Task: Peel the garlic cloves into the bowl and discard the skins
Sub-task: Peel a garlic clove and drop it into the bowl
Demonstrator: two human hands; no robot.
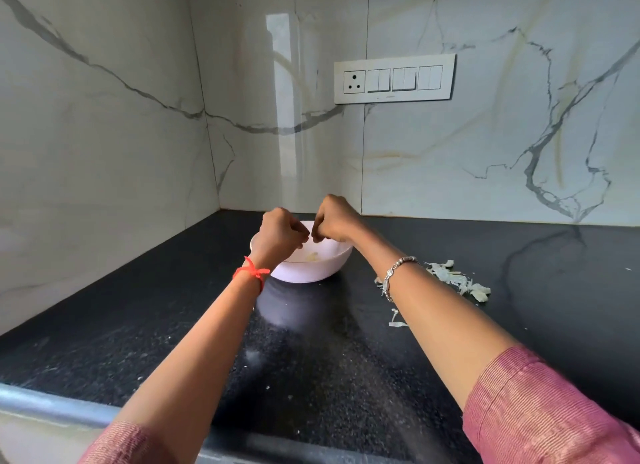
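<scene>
Both left hand (280, 233) and right hand (334, 221) were held curled, fingertips close, over white bowl (311, 273); pinched item couldn't be told.

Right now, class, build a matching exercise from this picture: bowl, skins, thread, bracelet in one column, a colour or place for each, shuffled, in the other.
1 bowl
2 skins
3 thread
4 bracelet

A silver, right wrist
B loose pile on the counter
C round, white
D red, left wrist

Pairs: 1-C, 2-B, 3-D, 4-A.
</scene>
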